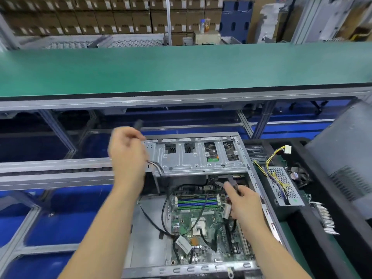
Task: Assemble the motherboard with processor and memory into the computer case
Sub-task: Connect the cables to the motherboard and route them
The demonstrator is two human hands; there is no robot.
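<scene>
One computer case is lying open on its side, and one motherboard is sitting flat inside it, with one processor showing at its middle and one bank of blue and green memory slots just beyond that. Two hands are working over the case. The left hand is hovering above the case's far-left corner, next to the metal drive cage, its fingers curling round a dark cable; motion blur is hiding the exact grip. The right hand is hanging over the motherboard's right edge, pinching a dark cable end just beyond the memory slots. Several black cables are lying across the board and crossing the processor. To the right, one power supply with yellow wires is resting on the table, near one small fan.
</scene>
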